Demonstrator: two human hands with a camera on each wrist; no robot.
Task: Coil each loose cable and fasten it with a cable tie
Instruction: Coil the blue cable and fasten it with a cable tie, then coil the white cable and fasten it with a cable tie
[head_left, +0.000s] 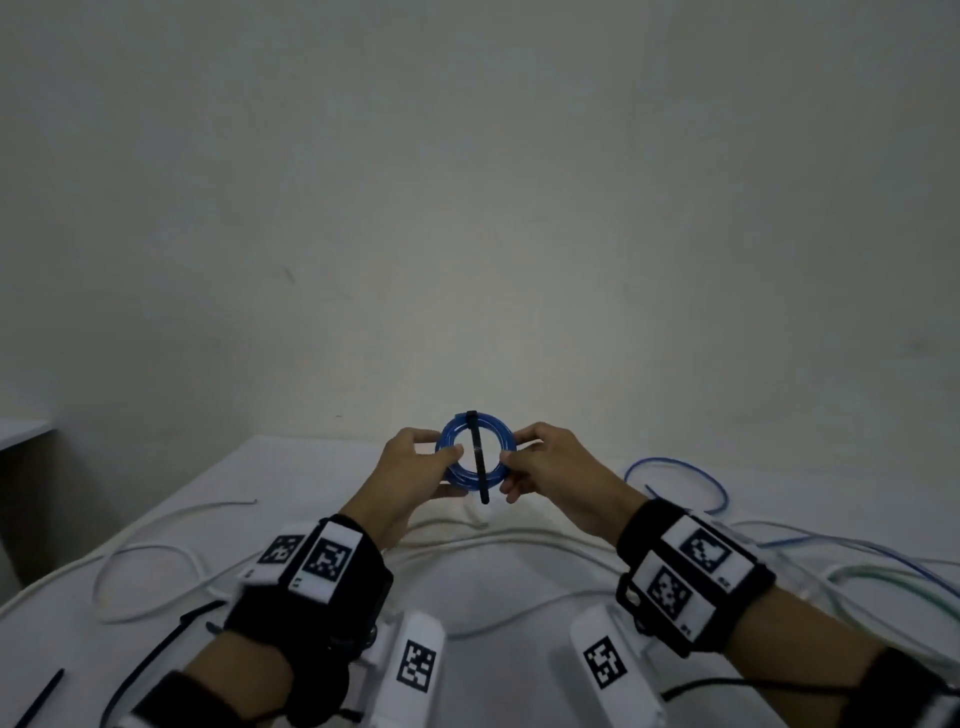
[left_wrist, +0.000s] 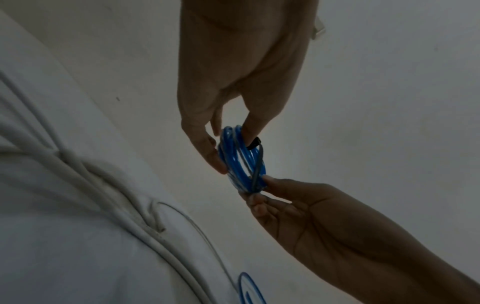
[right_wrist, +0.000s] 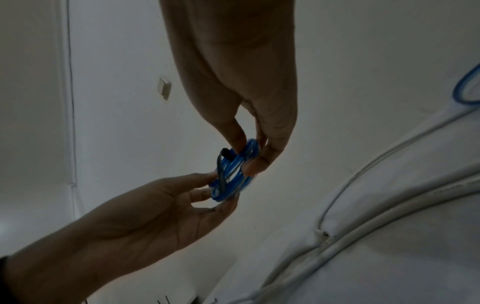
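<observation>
Blue coil (head_left: 476, 451), black tie (head_left: 477, 457) across it, mid-frame between both grips: left hand (head_left: 415, 462) and right hand (head_left: 545, 462) pinching opposite rims.

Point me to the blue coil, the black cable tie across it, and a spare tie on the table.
blue coil (head_left: 451, 475), head view, lower-left rim.
black cable tie (head_left: 477, 457), head view, mid-strap.
spare tie (head_left: 44, 693), head view, mid-length.
</observation>
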